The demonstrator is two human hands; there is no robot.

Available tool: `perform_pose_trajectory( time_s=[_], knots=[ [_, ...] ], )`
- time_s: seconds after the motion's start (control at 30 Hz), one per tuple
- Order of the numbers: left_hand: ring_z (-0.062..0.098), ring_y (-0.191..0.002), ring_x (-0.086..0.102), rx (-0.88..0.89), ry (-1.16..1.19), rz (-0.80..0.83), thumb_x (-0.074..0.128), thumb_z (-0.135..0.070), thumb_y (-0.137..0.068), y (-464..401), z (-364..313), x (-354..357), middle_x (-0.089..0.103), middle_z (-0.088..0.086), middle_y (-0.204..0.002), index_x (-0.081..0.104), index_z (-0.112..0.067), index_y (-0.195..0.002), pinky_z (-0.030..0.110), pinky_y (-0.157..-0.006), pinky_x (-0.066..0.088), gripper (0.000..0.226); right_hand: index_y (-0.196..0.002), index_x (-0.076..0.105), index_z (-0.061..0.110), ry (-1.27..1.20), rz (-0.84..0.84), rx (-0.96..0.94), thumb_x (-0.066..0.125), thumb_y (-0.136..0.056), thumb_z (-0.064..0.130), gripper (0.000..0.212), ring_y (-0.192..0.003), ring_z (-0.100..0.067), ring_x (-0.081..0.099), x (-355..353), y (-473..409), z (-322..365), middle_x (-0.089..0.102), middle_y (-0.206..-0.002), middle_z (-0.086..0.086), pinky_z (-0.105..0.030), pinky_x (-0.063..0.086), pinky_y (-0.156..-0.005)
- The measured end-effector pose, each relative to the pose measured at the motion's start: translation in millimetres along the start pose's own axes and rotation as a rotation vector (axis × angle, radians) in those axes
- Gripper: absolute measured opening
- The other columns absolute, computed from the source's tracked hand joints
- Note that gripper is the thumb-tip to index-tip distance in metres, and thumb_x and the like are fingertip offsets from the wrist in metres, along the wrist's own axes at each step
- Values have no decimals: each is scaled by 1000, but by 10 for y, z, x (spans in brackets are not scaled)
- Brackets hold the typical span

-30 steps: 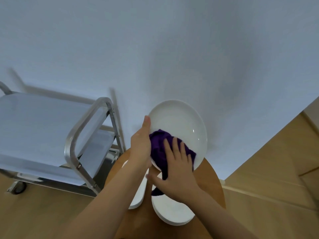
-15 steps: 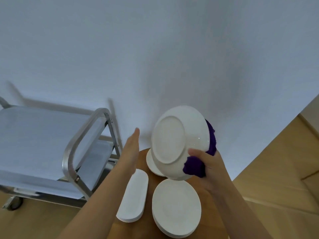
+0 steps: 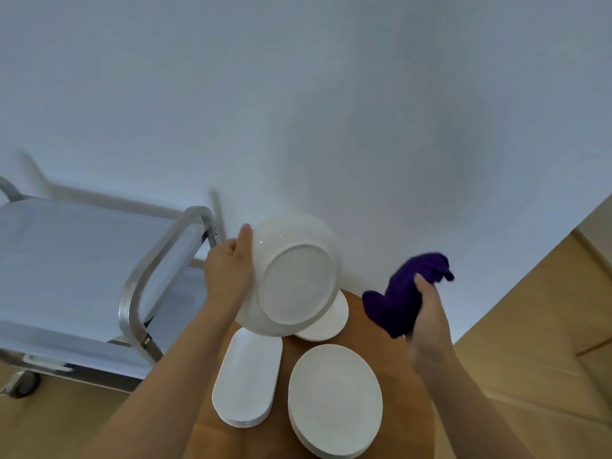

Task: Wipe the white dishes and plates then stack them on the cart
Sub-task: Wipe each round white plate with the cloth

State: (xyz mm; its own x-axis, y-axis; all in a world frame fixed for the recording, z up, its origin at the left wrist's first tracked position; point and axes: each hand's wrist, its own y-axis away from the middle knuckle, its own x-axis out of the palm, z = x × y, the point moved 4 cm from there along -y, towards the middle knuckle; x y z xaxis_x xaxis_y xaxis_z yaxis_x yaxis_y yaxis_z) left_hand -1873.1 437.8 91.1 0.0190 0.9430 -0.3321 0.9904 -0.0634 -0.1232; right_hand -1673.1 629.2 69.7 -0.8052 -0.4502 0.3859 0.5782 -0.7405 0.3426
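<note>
White glazed ceramic, one deep plate (image 3: 291, 276): we record it at the centre of the frame, lifted clear of the table and tilted so that its underside and round foot ring face the camera. The left hand (image 3: 228, 276) grasps it at its left rim, thumb lying up along the edge, the other fingers hidden behind the dish. Purple cloth (image 3: 407, 293), one piece, bunched: we find it right of centre, well apart from the lifted plate, clutched in the right hand (image 3: 427, 313), whose fingers wrap it from the right while loose folds stick out above and to the left. Round wooden table (image 3: 397, 376), brown top, lower centre of the frame. On it we count three lots of white ware: an oblong platter stack (image 3: 246, 379) at lower centre-left, an oval plate stack (image 3: 334, 399) just to its right, and a round dish (image 3: 328, 319) behind them, partly covered by the lifted plate. How many pieces each stack holds we cannot tell. Metal cart (image 3: 99, 276), left side of the frame: curved tubular handle at its near end, a pale flat top shelf with no dish on it, a caster (image 3: 23, 385) at the lower left edge. Pale wall fills the upper frame; light wood floor (image 3: 536, 326) shows at the right.
</note>
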Motion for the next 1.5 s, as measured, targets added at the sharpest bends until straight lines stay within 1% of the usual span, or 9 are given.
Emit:
perform_pose_trajectory(
  time_s=[0.17,0.3,0.37,0.5,0.8,1.0,1.33,1.43,1.5],
  knots=[
    [15,-47,26,236,-257,80,40,-46,-95,191,-294,235,26,-3,-48,25,-16,-52,30,-48,22,55,-123,36,33,617,607,-262,59,-76,8,58,-83,7,59,718,155,202,55,-106,5,-11,49,-65],
    [12,-45,27,326,-330,150,39,-47,-95,283,-357,270,27,-3,-46,26,-17,-51,28,-46,23,55,-137,23,19,1466,321,-717,76,-65,48,93,-120,-21,38,863,185,310,40,-128,-2,-32,43,-97],
    [14,-47,31,343,-378,190,37,-49,-94,314,-345,256,31,-2,-48,29,-16,-52,30,-48,27,54,-147,-4,20,1567,309,-782,76,-55,62,129,-135,-24,16,854,170,308,15,-148,1,-38,28,-109],
    [13,-46,32,368,-392,263,34,-51,-95,447,-334,310,32,-3,-47,31,-16,-52,27,-46,24,55,-148,-12,27,1406,677,-687,84,-55,52,136,-143,-14,3,917,216,115,1,-155,10,-39,22,-116],
    [9,-44,25,318,-118,275,42,-41,-96,499,-341,243,26,-8,-45,25,-17,-51,22,-46,21,54,-130,28,46,1393,804,-733,78,-46,61,99,-105,-4,47,961,118,460,45,-118,19,-27,51,-87],
    [5,-41,31,71,163,168,45,-53,-90,389,-235,52,32,-11,-41,29,-22,-50,13,-41,29,53,-117,33,59,938,713,-556,86,-43,48,91,-100,6,56,625,-23,602,50,-106,35,-16,53,-72],
    [16,-83,64,-611,778,8,48,-60,-88,577,-25,302,69,-6,-88,60,-28,-88,32,-67,52,34,-128,37,23,162,97,-289,88,-46,36,98,-101,-14,58,417,-7,8,56,-118,-1,-20,52,-70],
    [11,-76,69,-479,718,178,45,-61,-89,611,-42,314,73,-11,-78,67,-28,-87,31,-63,55,40,-122,52,7,130,136,-233,81,-57,30,75,-91,-24,64,341,-111,126,64,-107,-13,-29,55,-67],
    [17,-88,70,-411,730,522,45,-70,-81,530,-82,242,75,-3,-95,74,-26,-94,41,-75,56,54,-108,62,11,143,246,-213,72,-64,30,49,-76,-21,67,247,-196,295,69,-88,-9,-28,54,-58]
  ],
)
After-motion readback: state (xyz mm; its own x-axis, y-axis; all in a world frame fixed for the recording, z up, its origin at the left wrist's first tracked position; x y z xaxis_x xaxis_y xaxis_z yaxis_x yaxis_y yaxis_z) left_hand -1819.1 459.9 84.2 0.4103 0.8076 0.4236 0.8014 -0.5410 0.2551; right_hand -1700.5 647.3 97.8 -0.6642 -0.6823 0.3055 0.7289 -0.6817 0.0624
